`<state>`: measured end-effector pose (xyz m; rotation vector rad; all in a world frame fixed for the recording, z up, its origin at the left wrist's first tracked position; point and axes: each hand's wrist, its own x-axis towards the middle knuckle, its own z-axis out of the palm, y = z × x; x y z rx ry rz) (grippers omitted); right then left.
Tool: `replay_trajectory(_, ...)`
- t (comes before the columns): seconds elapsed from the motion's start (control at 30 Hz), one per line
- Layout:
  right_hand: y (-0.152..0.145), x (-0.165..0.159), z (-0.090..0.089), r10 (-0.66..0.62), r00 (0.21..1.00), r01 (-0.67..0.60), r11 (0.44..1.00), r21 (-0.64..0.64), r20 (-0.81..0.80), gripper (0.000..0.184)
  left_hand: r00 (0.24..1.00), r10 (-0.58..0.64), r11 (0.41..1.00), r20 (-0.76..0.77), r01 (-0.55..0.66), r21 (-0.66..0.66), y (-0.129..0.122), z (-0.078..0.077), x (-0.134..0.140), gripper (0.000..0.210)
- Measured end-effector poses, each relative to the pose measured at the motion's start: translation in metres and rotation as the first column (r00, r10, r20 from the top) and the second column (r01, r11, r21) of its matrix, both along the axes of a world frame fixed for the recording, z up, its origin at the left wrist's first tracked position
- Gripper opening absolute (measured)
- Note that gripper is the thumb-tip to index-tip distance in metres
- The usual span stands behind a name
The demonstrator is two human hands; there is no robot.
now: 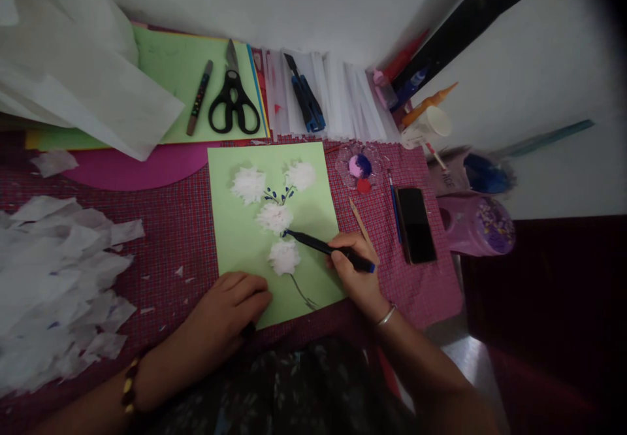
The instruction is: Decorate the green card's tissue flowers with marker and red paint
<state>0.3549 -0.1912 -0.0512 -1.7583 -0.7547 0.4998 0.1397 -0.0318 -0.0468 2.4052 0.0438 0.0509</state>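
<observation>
My right hand [357,268] is closed around a black marker [313,243] with a blue end. Its tip touches the green paper [228,245] between two white tissue-paper flowers, the middle one [274,217] and the lower one [284,257]. Two more flowers [248,184] sit higher on the sheet, with small dark-blue buds [279,194] on drawn stems between them. A dark stem line [298,289] runs below the lowest flower. My left hand [235,304] rests on the paper's lower left edge, fingers curled together; a small black piece [248,329] shows under it, its kind unclear.
White tissue pieces [59,291] are heaped at left. Behind the sheet lie scissors [234,105], a brown-ended marker [200,98] and a blue-black cutter [304,95]. To the right are a paint palette [360,166], a paintbrush [394,206], a phone [416,226] and a cup [431,125].
</observation>
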Motion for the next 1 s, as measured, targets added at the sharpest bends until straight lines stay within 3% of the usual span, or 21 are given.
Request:
replay_trajectory(0.23,0.001,-0.002,-0.002,0.014,0.997,-0.009,0.998,0.062,-0.074,0.004,0.999,0.011,1.000,0.033,-0.012,0.005,-0.001,-0.001,0.000,0.046)
replay_trajectory(0.37,-0.003,0.010,0.003,-0.095,0.980,0.118,0.985,0.125,-0.174,0.005,0.996,0.051,0.999,0.069,-0.052,0.011,-0.001,-0.009,-0.004,0.044)
replay_trajectory(0.53,-0.003,0.069,0.027,-0.389,0.921,0.384,0.908,0.167,-0.006,0.005,0.992,0.045,0.997,0.121,-0.051,0.053,0.001,-0.022,-0.009,0.039)
replay_trajectory(0.63,0.003,0.113,0.030,-0.471,0.880,0.451,0.870,0.199,0.064,0.005,0.991,0.026,0.996,0.130,-0.036,0.079,0.003,-0.024,-0.008,0.041)
replay_trajectory(0.8,0.009,0.154,0.015,-0.467,0.883,0.454,0.876,0.164,0.043,0.009,0.980,-0.013,0.991,0.197,-0.015,0.136,0.009,-0.024,-0.004,0.044)
replay_trajectory(0.9,0.006,0.159,0.012,-0.448,0.893,0.435,0.885,0.168,0.048,0.007,0.981,-0.032,0.988,0.192,0.002,0.153,0.009,-0.025,-0.005,0.043)
replay_trajectory(1.0,0.002,0.157,0.016,-0.420,0.906,0.410,0.901,0.140,0.051,0.007,0.985,0.031,0.991,0.168,-0.052,0.127,0.008,-0.026,-0.007,0.040)
